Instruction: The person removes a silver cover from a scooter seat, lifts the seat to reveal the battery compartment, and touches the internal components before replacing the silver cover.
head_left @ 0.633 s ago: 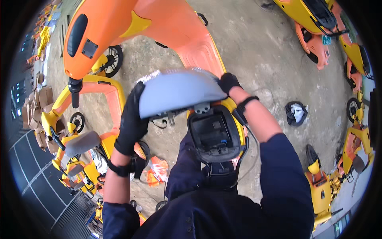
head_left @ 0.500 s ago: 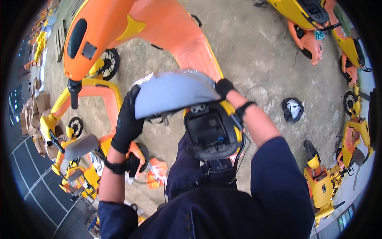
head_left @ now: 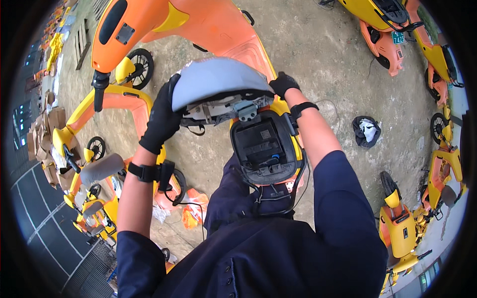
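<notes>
At the front edge of a scooter's [head_left: 244, 49] open black compartment [head_left: 271, 176], a grey seat [head_left: 221, 79] stands tilted up; the gloved left hand [head_left: 164, 116] holds its left end, the right hand [head_left: 284, 85] its right.

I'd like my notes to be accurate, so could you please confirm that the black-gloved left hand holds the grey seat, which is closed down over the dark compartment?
Not quite: the grey seat is not closed down. The head view shows it tipped up, leaving the dark compartment uncovered, while the black-gloved left hand does hold it.
</notes>
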`<action>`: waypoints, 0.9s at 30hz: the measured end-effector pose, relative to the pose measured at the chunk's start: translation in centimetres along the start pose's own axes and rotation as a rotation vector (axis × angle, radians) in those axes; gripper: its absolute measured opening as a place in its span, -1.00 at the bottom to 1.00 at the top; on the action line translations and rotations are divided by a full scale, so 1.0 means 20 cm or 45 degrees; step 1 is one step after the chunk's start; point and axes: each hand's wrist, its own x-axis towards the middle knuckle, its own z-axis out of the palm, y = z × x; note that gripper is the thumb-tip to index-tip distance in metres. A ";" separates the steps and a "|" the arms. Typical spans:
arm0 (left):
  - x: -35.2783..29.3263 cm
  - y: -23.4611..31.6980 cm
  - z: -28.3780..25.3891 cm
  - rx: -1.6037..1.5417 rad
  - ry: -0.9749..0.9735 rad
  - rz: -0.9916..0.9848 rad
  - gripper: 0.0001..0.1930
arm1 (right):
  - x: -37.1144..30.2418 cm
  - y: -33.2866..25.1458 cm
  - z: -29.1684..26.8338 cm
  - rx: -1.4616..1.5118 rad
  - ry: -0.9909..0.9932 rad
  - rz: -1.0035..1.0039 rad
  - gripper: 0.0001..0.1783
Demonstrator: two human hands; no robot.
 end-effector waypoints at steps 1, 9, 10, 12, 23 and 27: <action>-0.01 0.01 -0.02 0.000 -0.012 -0.021 -0.34 | -0.05 -0.02 -0.03 -0.035 0.036 -0.146 -0.47; 0.00 -0.01 0.00 0.041 0.006 0.000 -0.27 | -0.39 -0.02 -0.06 0.480 -0.024 -1.069 -0.31; 0.00 -0.02 0.00 -0.007 0.024 0.015 -0.23 | -0.42 -0.04 -0.11 0.328 -0.047 -1.046 -0.32; -0.01 0.01 0.00 -0.054 -0.042 -0.081 -0.32 | -0.44 -0.05 -0.15 0.173 -0.069 -1.032 -0.32; 0.04 -0.06 -0.11 -0.150 -0.321 0.033 -0.19 | -0.36 -0.04 -0.09 -0.122 0.014 -0.945 -0.60; 0.05 0.04 -0.25 -0.243 -0.597 -0.092 -0.14 | -0.42 -0.07 -0.12 -0.192 -0.033 -0.879 -0.67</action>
